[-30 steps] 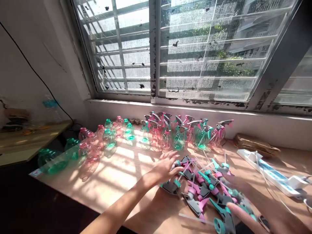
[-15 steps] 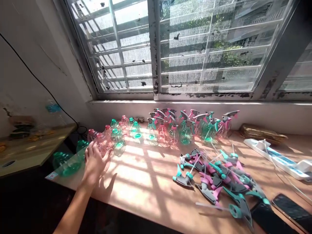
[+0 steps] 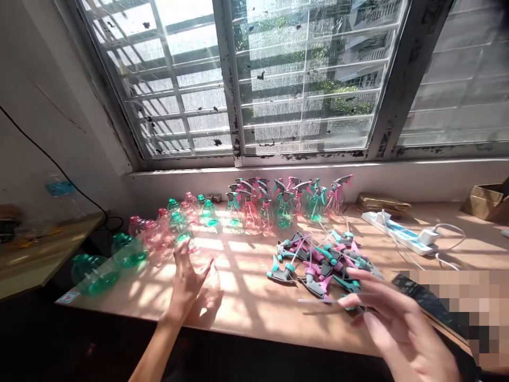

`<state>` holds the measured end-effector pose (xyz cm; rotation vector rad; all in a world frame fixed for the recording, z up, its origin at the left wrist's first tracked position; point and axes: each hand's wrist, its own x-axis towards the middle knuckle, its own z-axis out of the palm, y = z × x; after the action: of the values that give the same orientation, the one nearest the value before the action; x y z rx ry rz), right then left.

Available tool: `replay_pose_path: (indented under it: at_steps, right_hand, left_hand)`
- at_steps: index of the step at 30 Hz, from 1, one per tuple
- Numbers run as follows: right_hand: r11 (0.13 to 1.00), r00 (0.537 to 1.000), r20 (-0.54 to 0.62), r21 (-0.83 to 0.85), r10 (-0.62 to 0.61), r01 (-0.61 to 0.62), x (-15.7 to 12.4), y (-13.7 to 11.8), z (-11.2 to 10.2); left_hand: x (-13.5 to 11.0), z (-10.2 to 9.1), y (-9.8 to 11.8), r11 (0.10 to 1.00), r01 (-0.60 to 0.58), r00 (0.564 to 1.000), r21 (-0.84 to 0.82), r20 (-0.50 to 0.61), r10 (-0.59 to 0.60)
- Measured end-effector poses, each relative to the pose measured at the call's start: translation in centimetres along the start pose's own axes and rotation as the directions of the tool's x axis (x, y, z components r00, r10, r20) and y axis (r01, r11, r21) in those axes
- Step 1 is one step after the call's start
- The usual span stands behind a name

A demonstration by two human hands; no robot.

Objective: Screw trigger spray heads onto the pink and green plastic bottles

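Observation:
My left hand (image 3: 186, 278) is raised over the left part of the wooden table, fingers and thumb apart, with nothing clearly visible between them. Close by on its left are pink bottles (image 3: 151, 233) and green bottles (image 3: 97, 276), see-through and without tops. My right hand (image 3: 393, 318), slightly blurred, hovers at the near side of a pile of spray heads (image 3: 318, 262) in pink, teal and grey. Its fingers are spread and partly hide the nearest spray head, whose clear dip tube (image 3: 314, 301) points left.
Bottles with spray heads fitted (image 3: 284, 209) stand along the wall beneath the window. A white power strip (image 3: 397, 233) with plugs and cables lies at the right, near a brown packet (image 3: 384, 204) and an open cardboard box (image 3: 485, 201). A dark phone-like object (image 3: 421, 297) lies at the right.
My left hand has left the pink bottles and moved right. My right hand has come into view above the nearest spray head. The camera has turned right.

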<state>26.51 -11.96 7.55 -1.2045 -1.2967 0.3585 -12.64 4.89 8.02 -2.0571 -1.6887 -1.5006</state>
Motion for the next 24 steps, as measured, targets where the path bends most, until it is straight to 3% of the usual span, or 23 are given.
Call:
replay_pose_path:
  at_steps: [3,5,7,9,11,17,20,24]
  right_hand:
    - [0.981,0.994,0.086,-0.174,-0.072,0.086,1.1,2.4,1.7]
    - [0.948,0.977,0.18,-0.273,-0.116,0.163,1.5,4.1,3.1]
    - [0.883,0.962,0.264,-0.43,-0.075,0.187,2.1,5.4,4.5]
    - [0.761,0.94,0.339,-0.617,0.029,0.199,2.8,6.3,5.7]
    - [0.678,0.922,0.374,-0.705,0.106,0.208,3.5,6.9,6.6]
    - [0.655,0.931,0.354,-0.725,0.087,0.215,4.0,9.3,7.4]
    - [0.673,0.935,0.354,-0.7,0.036,0.239,4.1,10.2,7.7]
    - [0.733,0.955,0.263,-0.622,-0.137,0.277,4.0,10.5,7.9]
  left_hand:
    - [-3.1,2.4,4.4,0.973,0.083,0.975,-0.216,0.221,-0.035]
    - [-5.1,4.3,7.1,0.932,0.165,0.927,-0.323,0.373,-0.035]
    - [-6.7,6.0,9.2,0.886,0.245,0.878,-0.394,0.478,-0.03]
    - [-7.7,7.5,10.4,0.837,0.322,0.847,-0.442,0.529,-0.047]
    - [-8.0,8.5,10.7,0.779,0.383,0.82,-0.497,0.571,-0.038]
    - [-7.2,8.6,9.1,0.633,0.516,0.745,-0.577,0.667,0.002]
    - [-7.4,8.1,8.5,0.633,0.522,0.764,-0.572,0.643,-0.048]
    - [-8.0,7.6,8.0,0.703,0.469,0.836,-0.534,0.526,-0.158]
